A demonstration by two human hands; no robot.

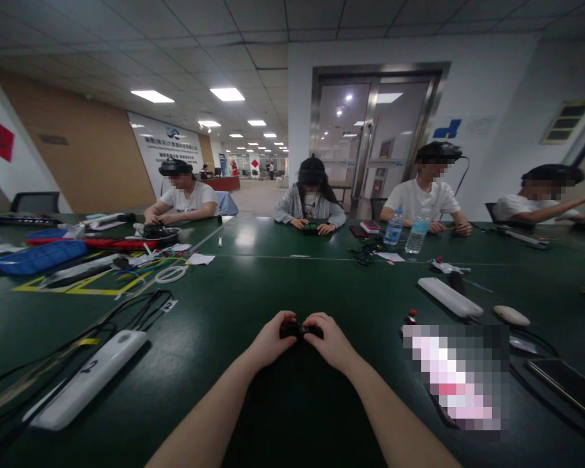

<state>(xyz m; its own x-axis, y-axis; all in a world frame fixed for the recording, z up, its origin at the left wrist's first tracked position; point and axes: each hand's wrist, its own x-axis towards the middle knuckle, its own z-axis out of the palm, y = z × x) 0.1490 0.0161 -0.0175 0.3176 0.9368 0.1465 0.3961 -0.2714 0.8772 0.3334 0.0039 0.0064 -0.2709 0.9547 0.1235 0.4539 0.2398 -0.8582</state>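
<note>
Just below the middle of the head view, my left hand (pixel 274 338) and my right hand (pixel 330 338) are close together above the dark green table (pixel 253 286). Between them they hold a small black object (pixel 301 330), whose exact kind is hidden by the fingers. The fingers of my left hand curl round its left end. Those of my right hand close on its right end.
A white power strip (pixel 95 374) with black cables lies at left, near a blue tray (pixel 41 257). At right are another power strip (pixel 448 297), a white mouse (pixel 511 316), a blurred-out item and a dark phone (pixel 568 387). Bottles (pixel 418 234) and several people are beyond.
</note>
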